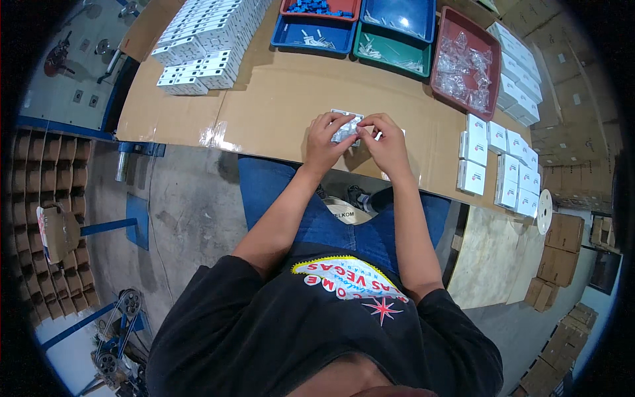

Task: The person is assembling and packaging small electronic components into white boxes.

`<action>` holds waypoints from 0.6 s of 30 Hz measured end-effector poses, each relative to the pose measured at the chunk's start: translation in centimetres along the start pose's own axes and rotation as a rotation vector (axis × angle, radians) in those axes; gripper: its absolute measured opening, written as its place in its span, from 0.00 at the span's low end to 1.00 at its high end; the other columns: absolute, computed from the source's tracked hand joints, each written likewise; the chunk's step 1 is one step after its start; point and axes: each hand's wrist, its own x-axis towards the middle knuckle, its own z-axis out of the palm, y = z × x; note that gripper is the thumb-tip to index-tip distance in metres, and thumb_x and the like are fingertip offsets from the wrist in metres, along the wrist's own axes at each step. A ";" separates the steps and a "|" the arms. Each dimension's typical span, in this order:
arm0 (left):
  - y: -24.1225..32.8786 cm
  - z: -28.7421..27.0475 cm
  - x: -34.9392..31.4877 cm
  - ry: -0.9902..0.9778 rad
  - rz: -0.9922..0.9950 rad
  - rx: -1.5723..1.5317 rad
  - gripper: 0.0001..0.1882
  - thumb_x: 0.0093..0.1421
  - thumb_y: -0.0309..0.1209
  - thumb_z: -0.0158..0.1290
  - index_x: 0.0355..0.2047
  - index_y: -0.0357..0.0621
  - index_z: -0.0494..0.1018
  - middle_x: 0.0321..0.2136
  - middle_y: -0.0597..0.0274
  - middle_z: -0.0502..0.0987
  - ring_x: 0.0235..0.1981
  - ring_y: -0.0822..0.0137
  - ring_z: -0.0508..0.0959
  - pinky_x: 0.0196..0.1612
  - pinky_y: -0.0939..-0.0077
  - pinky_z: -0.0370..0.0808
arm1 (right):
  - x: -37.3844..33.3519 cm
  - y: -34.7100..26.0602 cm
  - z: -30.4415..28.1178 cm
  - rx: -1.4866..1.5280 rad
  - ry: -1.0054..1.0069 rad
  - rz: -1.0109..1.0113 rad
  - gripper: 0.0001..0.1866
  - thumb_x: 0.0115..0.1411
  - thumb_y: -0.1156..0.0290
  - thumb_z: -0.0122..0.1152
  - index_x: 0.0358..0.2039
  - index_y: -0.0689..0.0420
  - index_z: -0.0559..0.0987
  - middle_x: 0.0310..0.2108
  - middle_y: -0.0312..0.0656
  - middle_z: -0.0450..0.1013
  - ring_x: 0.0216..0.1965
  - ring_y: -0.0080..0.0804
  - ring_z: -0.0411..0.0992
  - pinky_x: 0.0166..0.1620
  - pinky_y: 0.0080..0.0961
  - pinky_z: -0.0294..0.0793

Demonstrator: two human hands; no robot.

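A: State the position of the work and the hands.

B: A white rectangular piece (345, 130) sits between the hands, near the front edge of the cardboard-covered worktop (271, 109). The left hand (324, 140) has its fingers gripping the left side. The right hand (385, 147) has thumb and fingertips brought together at the right edge; whether they grip the piece, I cannot tell.

A: Foreseeable faults?

B: In my judgement, slippage: uneven pressure from the two sides could twist the piece loose, and the nearby edge could let it fall. The trays stand close together, so a knock could mix small parts.

A: Containers?

B: A red tray (317, 17) holds small blue parts (317, 7). The nearer blue tray (307, 48) and the green tray (387, 65) hold slim pale parts; the farther blue tray (397, 9) holds similar ones. The dark red tray (456, 18) carries clear plastic pieces (463, 74), loosely heaped.
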 end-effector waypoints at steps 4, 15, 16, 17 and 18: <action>0.1 0.1 0.0 0.008 0.015 -0.004 0.23 0.48 0.31 0.70 0.47 0.49 0.82 0.39 0.62 0.79 0.42 0.58 0.77 0.45 0.64 0.72 | 0.0 0.1 0.3 0.010 -0.032 0.005 0.08 0.62 0.71 0.66 0.38 0.62 0.82 0.39 0.43 0.76 0.33 0.33 0.75 0.37 0.26 0.75; 0.2 0.5 -0.4 -0.027 -0.033 -0.070 0.26 0.45 0.26 0.68 0.49 0.48 0.81 0.40 0.60 0.78 0.42 0.54 0.76 0.46 0.61 0.75 | -0.3 1.6 1.8 0.082 -0.169 -0.010 0.16 0.71 0.64 0.57 0.45 0.65 0.83 0.52 0.48 0.71 0.44 0.36 0.76 0.44 0.26 0.77; 0.3 0.5 -0.3 -0.028 -0.033 -0.073 0.26 0.45 0.26 0.68 0.49 0.48 0.81 0.40 0.60 0.78 0.42 0.54 0.76 0.46 0.61 0.75 | -0.4 1.8 1.9 0.080 -0.168 -0.009 0.16 0.71 0.64 0.57 0.45 0.65 0.83 0.52 0.48 0.71 0.44 0.36 0.76 0.44 0.26 0.77; 0.5 0.5 -0.3 -0.020 -0.019 -0.073 0.26 0.46 0.26 0.68 0.48 0.48 0.81 0.39 0.60 0.78 0.42 0.54 0.77 0.46 0.61 0.75 | -0.4 1.9 1.8 0.096 -0.175 0.000 0.16 0.72 0.64 0.57 0.45 0.65 0.83 0.52 0.48 0.71 0.44 0.35 0.76 0.45 0.27 0.76; 0.5 0.6 -0.1 -0.011 -0.004 -0.073 0.26 0.46 0.26 0.68 0.48 0.48 0.81 0.39 0.60 0.78 0.42 0.54 0.77 0.45 0.61 0.74 | -0.1 1.4 1.7 0.112 -0.181 0.007 0.16 0.72 0.64 0.56 0.46 0.65 0.83 0.53 0.47 0.71 0.45 0.34 0.76 0.47 0.28 0.76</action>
